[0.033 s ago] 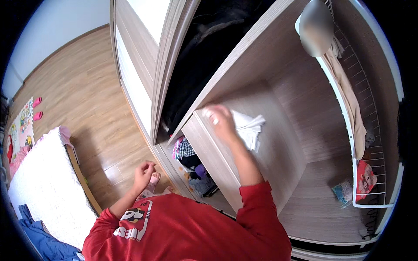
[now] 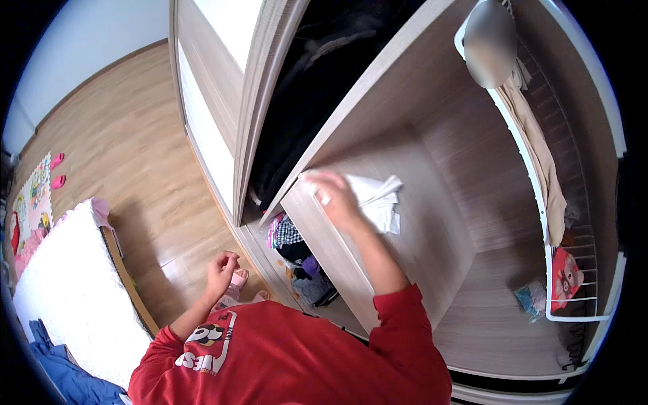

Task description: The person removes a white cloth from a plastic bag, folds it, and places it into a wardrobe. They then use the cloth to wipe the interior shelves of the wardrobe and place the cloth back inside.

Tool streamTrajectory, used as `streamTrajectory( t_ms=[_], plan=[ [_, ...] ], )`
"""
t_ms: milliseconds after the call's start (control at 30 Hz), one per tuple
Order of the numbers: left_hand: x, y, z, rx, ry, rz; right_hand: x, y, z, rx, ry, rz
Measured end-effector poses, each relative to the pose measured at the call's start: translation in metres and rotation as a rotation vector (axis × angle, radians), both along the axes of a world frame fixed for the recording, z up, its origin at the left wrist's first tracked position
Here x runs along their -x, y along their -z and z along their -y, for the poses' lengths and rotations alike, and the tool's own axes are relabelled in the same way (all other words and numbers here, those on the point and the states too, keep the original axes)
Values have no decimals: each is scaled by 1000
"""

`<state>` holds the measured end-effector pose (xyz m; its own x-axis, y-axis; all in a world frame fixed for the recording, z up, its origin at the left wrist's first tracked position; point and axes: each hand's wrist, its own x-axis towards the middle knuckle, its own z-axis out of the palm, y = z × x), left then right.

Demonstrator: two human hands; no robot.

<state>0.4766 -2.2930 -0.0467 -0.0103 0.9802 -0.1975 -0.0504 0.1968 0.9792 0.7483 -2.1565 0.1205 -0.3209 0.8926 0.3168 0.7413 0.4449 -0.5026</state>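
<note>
My right hand is closed around part of a white cloth, blurred by motion. Bits of white show between its fingers, and the rest of the cloth spreads in folds to the right, over the wood-grain top of a drawer unit inside the wardrobe. The hand is at the front left edge of that top. Lower left, in front of my body, my left hand hangs above the floor with its fingers curled in, and nothing shows in it.
Folded clothes fill an open space below the drawer front. Dark garments hang behind the sliding door. At right, a white wire basket holds beige fabric and a red packet. A white-covered bed stands at left.
My right hand has shifted slightly left with the white cloth, toward the front edge of the top. The left hand stays where it was.
</note>
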Motion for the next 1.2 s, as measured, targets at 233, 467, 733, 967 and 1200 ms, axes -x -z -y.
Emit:
streamTrajectory(
  t_ms=[233,467,733,967,1200],
  plan=[
    [-6,11,-11,3,-71,164,-64,-58,108,159,350,-215],
    [-18,9,-30,75,119,130,-254,15,203,173,838,579],
    [5,7,-21,37,59,115,-315,34,198,216,1718,630],
    [25,-18,-11,55,-84,73,-295,76,-29,153,1817,473],
    [24,-5,-5,99,-144,113,-99,5,-125,125,904,475]
  ],
)
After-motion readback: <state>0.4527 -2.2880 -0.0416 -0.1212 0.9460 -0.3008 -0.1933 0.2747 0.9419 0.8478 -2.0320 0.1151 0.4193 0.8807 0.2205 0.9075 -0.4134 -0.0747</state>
